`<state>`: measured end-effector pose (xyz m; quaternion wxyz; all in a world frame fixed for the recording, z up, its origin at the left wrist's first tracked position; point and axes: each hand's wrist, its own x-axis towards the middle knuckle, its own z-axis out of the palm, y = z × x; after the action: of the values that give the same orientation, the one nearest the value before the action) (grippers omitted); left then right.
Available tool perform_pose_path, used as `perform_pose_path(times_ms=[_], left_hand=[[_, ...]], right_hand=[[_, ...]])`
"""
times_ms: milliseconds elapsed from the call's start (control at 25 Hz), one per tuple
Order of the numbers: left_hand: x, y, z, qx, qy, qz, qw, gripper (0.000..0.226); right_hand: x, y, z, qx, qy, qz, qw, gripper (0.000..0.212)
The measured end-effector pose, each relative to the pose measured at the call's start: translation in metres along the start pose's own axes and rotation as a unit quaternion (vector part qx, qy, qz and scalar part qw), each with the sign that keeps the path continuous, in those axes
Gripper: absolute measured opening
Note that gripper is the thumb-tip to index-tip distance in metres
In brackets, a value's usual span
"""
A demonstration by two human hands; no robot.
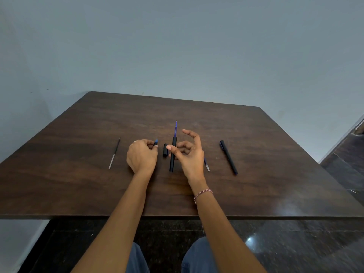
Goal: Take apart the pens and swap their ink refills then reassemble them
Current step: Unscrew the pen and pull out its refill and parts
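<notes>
1. Dark wood bench; parts lie in a row, likely to keep each pen's pieces apart.
2. Left hand curled shut on a blue-tipped piece.
3. Right hand half open, thumb on the barrel; blue refill juts from its far end.
4. Cap between the hands; black refill left; whole pen right.
5. No writing readable.

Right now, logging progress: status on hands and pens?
Left hand shut on blue-tipped piece. Right hand open beside black barrel, blue refill protruding. Black cap between hands. Nothing blocking.
</notes>
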<state>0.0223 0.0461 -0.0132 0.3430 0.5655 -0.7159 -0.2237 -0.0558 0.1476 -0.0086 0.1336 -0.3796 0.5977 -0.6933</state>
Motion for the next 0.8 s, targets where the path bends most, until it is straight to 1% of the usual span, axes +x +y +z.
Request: perform_pose_path(times_ms=[240, 320, 400, 440, 480, 520, 600, 640, 680, 720, 800], left_hand=[[0.002, -0.003, 0.004, -0.011, 0.013, 0.018, 1.000, 0.024], [0.003, -0.004, 0.004, -0.034, 0.039, 0.018, 0.998, 0.027], [0.007, -0.005, 0.001, -0.096, 0.084, 0.011, 0.992, 0.025], [0.009, -0.006, -0.001, -0.152, 0.103, 0.008, 0.983, 0.022], [0.011, -0.008, -0.002, -0.228, 0.111, 0.003, 0.967, 0.019], [0.012, -0.009, -0.003, -0.320, 0.100, -0.010, 0.942, 0.018], [0.012, -0.007, -0.007, -0.500, 0.015, -0.057, 0.864, 0.015], [0.012, -0.006, -0.007, -0.550, -0.035, -0.072, 0.831, 0.012], [0.011, -0.005, -0.008, -0.568, -0.079, -0.079, 0.815, 0.009], [0.009, -0.004, -0.008, -0.574, -0.111, -0.078, 0.808, 0.006], [0.008, -0.003, -0.009, -0.585, -0.146, -0.073, 0.794, 0.004]], right_hand=[[0.002, 0.002, -0.001, 0.005, -0.001, 0.000, 1.000, 0.060], [0.002, 0.003, -0.001, 0.009, 0.000, 0.004, 1.000, 0.058], [0.003, 0.004, -0.002, 0.010, 0.002, 0.010, 1.000, 0.054], [0.004, 0.005, -0.002, 0.009, 0.001, 0.014, 1.000, 0.051], [0.004, 0.005, -0.002, 0.009, -0.003, 0.019, 1.000, 0.048], [0.004, 0.006, -0.002, 0.008, -0.010, 0.022, 1.000, 0.045], [0.004, 0.007, 0.000, 0.004, -0.033, 0.028, 0.999, 0.041], [0.004, 0.008, 0.000, 0.000, -0.049, 0.034, 0.998, 0.041], [0.004, 0.009, 0.001, -0.004, -0.067, 0.040, 0.997, 0.041], [0.004, 0.009, 0.002, -0.007, -0.080, 0.044, 0.996, 0.041], [0.005, 0.010, 0.002, -0.013, -0.091, 0.049, 0.995, 0.040]])
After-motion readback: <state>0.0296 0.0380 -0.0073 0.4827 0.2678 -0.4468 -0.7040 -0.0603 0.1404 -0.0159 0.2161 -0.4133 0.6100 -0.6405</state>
